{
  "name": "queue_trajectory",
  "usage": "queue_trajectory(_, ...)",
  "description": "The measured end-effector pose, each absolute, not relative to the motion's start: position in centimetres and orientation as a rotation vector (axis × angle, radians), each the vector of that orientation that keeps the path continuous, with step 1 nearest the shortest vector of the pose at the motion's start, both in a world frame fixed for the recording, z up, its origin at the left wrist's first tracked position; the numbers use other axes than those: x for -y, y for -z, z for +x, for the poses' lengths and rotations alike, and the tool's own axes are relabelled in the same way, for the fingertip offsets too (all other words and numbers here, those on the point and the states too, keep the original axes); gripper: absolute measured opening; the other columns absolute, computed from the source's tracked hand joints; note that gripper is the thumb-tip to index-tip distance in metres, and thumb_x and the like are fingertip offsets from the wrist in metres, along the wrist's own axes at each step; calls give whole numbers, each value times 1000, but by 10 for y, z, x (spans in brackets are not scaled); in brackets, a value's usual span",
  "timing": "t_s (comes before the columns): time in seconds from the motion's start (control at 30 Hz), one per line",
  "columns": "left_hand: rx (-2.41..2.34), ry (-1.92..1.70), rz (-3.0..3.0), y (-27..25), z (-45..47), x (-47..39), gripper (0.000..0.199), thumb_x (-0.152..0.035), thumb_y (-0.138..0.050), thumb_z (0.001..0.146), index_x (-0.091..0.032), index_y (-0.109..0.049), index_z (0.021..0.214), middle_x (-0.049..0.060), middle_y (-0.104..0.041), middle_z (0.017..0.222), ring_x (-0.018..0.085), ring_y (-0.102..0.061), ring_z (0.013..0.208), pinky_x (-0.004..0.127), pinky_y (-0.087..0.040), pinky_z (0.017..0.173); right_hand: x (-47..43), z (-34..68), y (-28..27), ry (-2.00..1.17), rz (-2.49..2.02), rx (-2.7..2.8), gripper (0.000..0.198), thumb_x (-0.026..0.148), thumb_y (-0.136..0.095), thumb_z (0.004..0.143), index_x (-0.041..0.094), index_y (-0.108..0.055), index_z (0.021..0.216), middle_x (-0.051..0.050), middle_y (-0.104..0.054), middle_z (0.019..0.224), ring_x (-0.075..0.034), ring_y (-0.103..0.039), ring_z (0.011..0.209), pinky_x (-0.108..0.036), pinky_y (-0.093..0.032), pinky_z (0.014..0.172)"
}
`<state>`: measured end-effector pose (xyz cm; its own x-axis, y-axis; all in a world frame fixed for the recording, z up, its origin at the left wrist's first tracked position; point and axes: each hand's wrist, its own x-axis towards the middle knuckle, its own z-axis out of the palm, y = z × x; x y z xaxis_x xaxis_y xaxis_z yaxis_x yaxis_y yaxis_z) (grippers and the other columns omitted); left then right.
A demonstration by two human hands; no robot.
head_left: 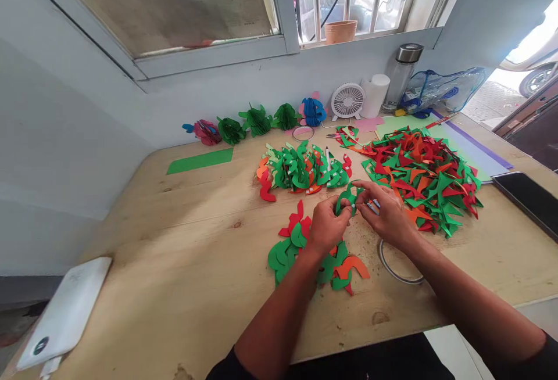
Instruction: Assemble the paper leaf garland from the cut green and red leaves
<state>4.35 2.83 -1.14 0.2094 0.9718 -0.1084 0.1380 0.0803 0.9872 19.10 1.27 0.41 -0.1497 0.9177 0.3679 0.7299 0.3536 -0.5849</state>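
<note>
A curved green paper piece point(347, 199) is pinched between the thumb and fingers of my left hand point(330, 224). My right hand point(386, 212) meets its right side, index finger stretched along the top edge and the other fingers curled. Under those fingers shows a small blue-and-white object point(374, 204), mostly covered, whose kind I cannot make out. Beneath my left wrist lies a loose pile of green, red and orange paper cutouts point(285, 255). Just beyond my hands, more curved cutouts bearing small white patches point(300, 165) stand bunched together, with a pen point(328, 158) among them.
Red, green and orange paper scraps point(425, 176) are heaped at right, near a phone point(527, 200). A tape roll point(386, 261) lies by my right forearm. Along the wall stand folded paper figures point(257, 119), a small fan point(347, 101) and a bottle point(401, 78). A white device point(65, 313) lies left.
</note>
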Motion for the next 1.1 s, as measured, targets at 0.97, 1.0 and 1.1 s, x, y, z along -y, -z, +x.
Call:
queue_trajectory(0.97,-1024,-1054,977,8,46,-28,20,-34,-67,69,-15,-63,72,-4,-51,55,6,-45,44,19,-40,45,-15,190,-13,-624,-1436,1420,26,33,-53,82,19,-57,103,-2,-61,80,-16,-58,74,-31,-46,73)
queue_trajectory(1.0,-1014,-1058,977,8,45,-27,20,-35,-67,69,-15,-64,74,-4,-52,55,6,-45,44,19,-40,45,-16,190,-13,-711,-1437,1441,22,35,-52,82,18,-58,96,-1,-59,75,-15,-56,70,-29,-45,68)
queue_trajectory(1.1,-996,-1064,993,9,46,-27,23,-36,-68,69,-15,-64,74,-2,-55,60,7,-48,47,19,-39,45,-16,190,-9,-889,-1440,1557,21,37,-53,80,18,-55,72,3,-49,61,-11,-45,59,-24,-37,55)
